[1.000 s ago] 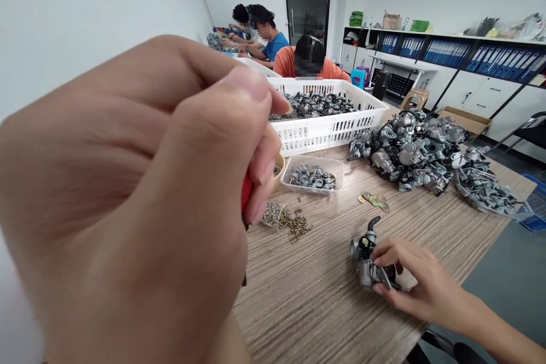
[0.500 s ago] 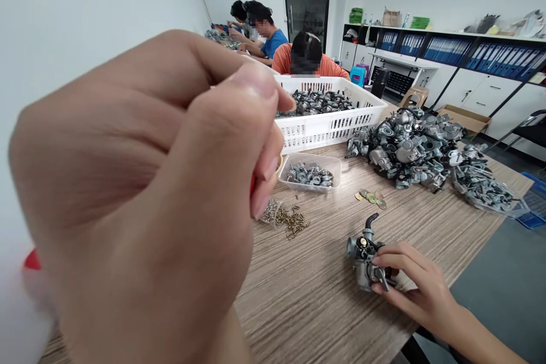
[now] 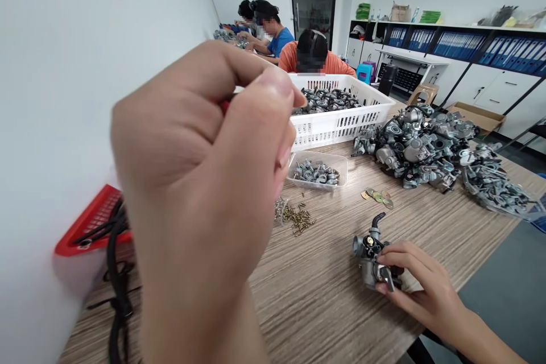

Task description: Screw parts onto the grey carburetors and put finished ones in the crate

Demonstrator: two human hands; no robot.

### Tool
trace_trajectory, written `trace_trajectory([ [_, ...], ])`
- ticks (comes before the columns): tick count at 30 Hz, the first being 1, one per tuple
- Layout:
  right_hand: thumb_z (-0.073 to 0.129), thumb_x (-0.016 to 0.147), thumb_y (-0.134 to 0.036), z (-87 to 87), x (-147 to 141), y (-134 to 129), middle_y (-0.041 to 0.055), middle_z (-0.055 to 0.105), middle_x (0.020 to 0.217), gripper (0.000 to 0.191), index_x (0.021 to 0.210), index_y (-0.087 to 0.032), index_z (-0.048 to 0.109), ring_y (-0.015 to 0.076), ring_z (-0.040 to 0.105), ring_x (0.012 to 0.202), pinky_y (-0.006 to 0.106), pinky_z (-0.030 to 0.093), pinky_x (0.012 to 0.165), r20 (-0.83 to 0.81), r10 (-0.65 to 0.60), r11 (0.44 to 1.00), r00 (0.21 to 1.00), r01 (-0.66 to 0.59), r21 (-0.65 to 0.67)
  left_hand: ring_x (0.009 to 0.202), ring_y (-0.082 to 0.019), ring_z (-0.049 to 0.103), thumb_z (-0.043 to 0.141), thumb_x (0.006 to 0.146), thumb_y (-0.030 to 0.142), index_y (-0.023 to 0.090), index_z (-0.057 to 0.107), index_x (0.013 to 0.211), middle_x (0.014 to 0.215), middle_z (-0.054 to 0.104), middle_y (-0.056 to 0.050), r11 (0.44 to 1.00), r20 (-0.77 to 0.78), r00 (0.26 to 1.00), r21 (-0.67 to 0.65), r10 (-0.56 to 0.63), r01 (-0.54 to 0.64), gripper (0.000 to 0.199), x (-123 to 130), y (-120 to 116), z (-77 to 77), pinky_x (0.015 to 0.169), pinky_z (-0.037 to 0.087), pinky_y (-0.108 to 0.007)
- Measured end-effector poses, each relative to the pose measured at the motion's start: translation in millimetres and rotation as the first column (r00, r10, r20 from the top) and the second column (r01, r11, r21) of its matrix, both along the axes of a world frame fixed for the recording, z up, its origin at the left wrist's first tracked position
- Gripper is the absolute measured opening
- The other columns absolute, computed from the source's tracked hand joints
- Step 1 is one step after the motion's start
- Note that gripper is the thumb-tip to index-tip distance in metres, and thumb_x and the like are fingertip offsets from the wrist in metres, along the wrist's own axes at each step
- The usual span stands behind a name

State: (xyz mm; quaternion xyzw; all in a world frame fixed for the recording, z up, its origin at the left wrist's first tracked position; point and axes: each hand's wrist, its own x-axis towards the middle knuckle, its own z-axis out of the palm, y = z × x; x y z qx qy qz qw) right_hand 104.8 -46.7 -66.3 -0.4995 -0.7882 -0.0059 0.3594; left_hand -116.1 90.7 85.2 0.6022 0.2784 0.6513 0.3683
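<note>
My left hand (image 3: 205,165) is raised close to the camera, its fingers curled into a fist. A sliver of red shows between the thumb and index finger; the rest of what it grips is hidden. On the wooden table, my right hand (image 3: 430,290) grips a carburetor (image 3: 369,267) from its right side, fingers and thumb by a small lever. The carburetor stands upright with a bent black hose on top. Beyond it lie several round metal discs (image 3: 378,197) and a pile of brass screws (image 3: 301,220).
A clear plastic tub (image 3: 318,185) of small metal parts stands before a white crate (image 3: 326,132) of carburetors. More carburetors (image 3: 418,151) are heaped at right, beside loose metal parts (image 3: 499,187). A red basket (image 3: 72,244) with black hoses is at left. Co-workers (image 3: 313,54) sit beyond.
My left fist has moved right and appears smaller, uncovering the red basket and black hoses at left. The view has shifted slightly left. My right hand keeps its hold on the carburetor.
</note>
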Motion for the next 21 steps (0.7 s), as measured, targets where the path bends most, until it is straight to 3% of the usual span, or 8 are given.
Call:
trace_trajectory([
  [2, 0.061, 0.107, -0.036, -5.1, 2.0, -5.2, 0.0086, 0.075, 0.097, 0.02, 0.119, -0.021, 0.062, 0.0156, 0.076, 0.083, 0.021, 0.063, 0.072, 0.008, -0.023, 1.0, 1.0, 0.023, -0.01, 0.045, -0.011, 0.037, 0.06, 0.099, 0.021, 0.022, 0.066, 0.077, 0.055, 0.044, 0.003, 0.995, 0.023, 1.0, 0.095, -0.008, 0.006, 0.023, 2.3, 16.0, -7.4, 0.036, 0.02, -0.03],
  [5, 0.065, 0.104, -0.039, -15.5, 6.9, -15.9, 0.0131, 0.075, 0.111, 0.031, 0.128, -0.021, 0.061, 0.0182, 0.075, 0.086, 0.024, 0.063, 0.069, -0.004, -0.074, 0.996, 0.997, 0.074, -0.041, 0.043, -0.009, 0.037, 0.065, 0.098, 0.027, 0.021, 0.065, 0.075, 0.055, 0.045, 0.004, 0.945, 0.08, 0.951, 0.162, -0.3, 0.285, 0.024, 8.1, 43.7, -26.6, 0.031, 0.021, -0.024],
  [10, 0.069, 0.1, -0.035, -23.3, 14.9, -29.7, 0.0168, 0.07, 0.123, 0.039, 0.136, -0.023, 0.058, 0.023, 0.074, 0.096, 0.029, 0.064, 0.068, -0.052, -0.088, 0.996, 0.995, 0.087, -0.028, 0.04, -0.005, 0.034, 0.069, 0.097, 0.04, 0.021, 0.054, 0.07, 0.057, 0.046, 0.005, 0.882, 0.16, 0.869, 0.025, -0.469, 0.471, 0.036, 22.2, 73.3, -58.4, 0.035, 0.024, -0.021],
  [16, 0.065, 0.101, -0.028, -29.2, 32.4, -31.7, 0.0146, 0.068, 0.111, 0.026, 0.125, -0.021, 0.059, 0.0217, 0.072, 0.086, 0.03, 0.062, 0.062, -0.173, -0.122, 0.986, 0.977, 0.139, 0.09, 0.039, -0.007, 0.036, 0.068, 0.09, 0.041, 0.021, 0.052, 0.067, 0.051, 0.043, 0.005, 0.839, 0.283, 0.808, -0.017, -0.517, 0.543, 0.035, 37.8, 90.6, -87.4, 0.036, 0.026, -0.021],
  [21, 0.062, 0.102, -0.02, -51.3, 43.4, -31.8, 0.014, 0.067, 0.105, 0.025, 0.126, -0.02, 0.058, 0.0243, 0.07, 0.095, 0.031, 0.061, 0.062, -0.269, -0.128, 0.98, 0.955, 0.164, 0.116, 0.039, -0.005, 0.034, 0.067, 0.084, 0.037, 0.02, 0.05, 0.06, 0.049, 0.041, 0.005, 0.872, 0.326, 0.835, -0.058, -0.443, 0.486, 0.034, 46.9, 103.6, -115.6, 0.036, 0.023, -0.02],
])
